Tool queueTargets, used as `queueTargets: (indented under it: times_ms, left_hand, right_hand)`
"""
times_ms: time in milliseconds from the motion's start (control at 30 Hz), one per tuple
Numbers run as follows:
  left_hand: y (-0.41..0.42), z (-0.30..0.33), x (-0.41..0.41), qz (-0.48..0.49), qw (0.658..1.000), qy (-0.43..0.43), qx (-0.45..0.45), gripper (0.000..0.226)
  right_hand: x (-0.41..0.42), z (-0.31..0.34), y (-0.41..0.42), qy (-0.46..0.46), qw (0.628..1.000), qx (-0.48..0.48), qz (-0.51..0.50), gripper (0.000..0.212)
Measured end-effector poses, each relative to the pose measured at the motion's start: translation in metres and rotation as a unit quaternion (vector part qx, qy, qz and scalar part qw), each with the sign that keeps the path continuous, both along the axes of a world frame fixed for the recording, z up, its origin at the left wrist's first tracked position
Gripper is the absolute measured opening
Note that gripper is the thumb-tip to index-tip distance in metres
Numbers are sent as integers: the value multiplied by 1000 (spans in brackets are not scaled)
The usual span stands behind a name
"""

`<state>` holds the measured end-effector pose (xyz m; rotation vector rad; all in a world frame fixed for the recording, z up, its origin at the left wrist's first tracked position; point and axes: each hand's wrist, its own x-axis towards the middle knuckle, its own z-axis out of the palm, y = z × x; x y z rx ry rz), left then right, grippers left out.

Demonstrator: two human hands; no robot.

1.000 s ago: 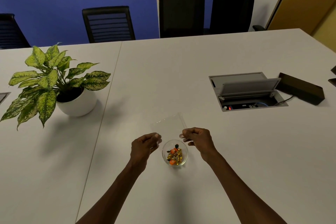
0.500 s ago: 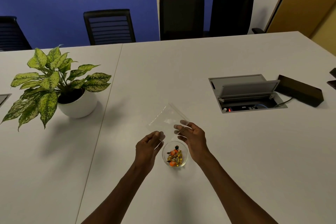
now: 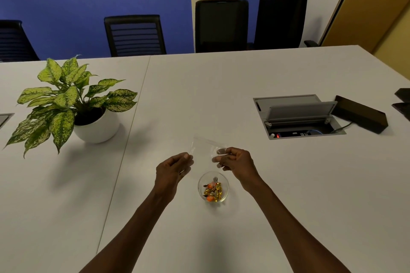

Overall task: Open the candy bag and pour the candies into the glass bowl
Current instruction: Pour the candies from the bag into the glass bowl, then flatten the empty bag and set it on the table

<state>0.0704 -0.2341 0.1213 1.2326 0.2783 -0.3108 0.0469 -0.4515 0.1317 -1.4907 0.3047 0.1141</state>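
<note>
The thin, clear, limp plastic candy bag [image 3: 207, 147] hangs empty between the left hand [image 3: 175, 167] and right hand [image 3: 236, 162], each grip pinched shut on one edge of it, just beyond the small round glass bowl [image 3: 213, 186] on the smooth white table [image 3: 288, 184]. The gold and orange foil-wrapped candies [image 3: 212, 191] already sit in the bowl; a careless hand lowering the slippery film could likely nudge the light bowl and scatter them

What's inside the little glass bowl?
The glass bowl holds wrapped candies, gold and orange, piled together. Any pieces underneath the pile are hidden, so I can't count them.
</note>
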Motion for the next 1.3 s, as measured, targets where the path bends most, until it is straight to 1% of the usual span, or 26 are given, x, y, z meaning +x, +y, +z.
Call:
queueTargets:
  times_ms: [133,267,333,467,600,700,733,833,900,1033,1167,1300]
  left_hand:
    - [4,-6,-9,25,1000,14,-1,14]
    - [14,-11,-19,63,998,20,-14,9]
    - [20,-14,-22,75,997,24,-16,11]
    - [46,-22,-30,96,995,39,-5,14]
    - [90,-35,-41,112,992,51,42,11]
    - [122,-44,-49,111,989,60,74,22]
    - [132,-46,-52,110,988,62,86,22]
    - [163,-57,-60,114,983,73,126,17]
    - [180,-65,-64,113,979,80,152,16]
    - [209,-86,-72,104,966,106,210,15]
    - [227,-103,-78,95,953,117,262,18]
    - [240,-124,-84,84,935,111,326,13]
  right_hand:
    - [-4,2,11,-5,1000,3,-21,20]
    - [-10,-4,38,16,999,-9,-31,37]
    - [-13,-11,51,29,998,-23,-47,35]
    - [-16,-22,82,55,994,-48,-82,21]
    - [-20,-34,119,65,994,-59,-60,20]
    - [-22,-45,144,66,994,-75,-39,23]
    - [-23,-49,152,66,994,-80,-30,23]
    - [-27,-65,179,70,992,-106,13,20]
    - [-30,-77,195,70,988,-134,40,16]
    - [-37,-101,223,79,974,-193,85,15]
    - [-43,-122,245,89,964,-221,115,9]
    - [-47,-145,264,104,951,-256,135,8]
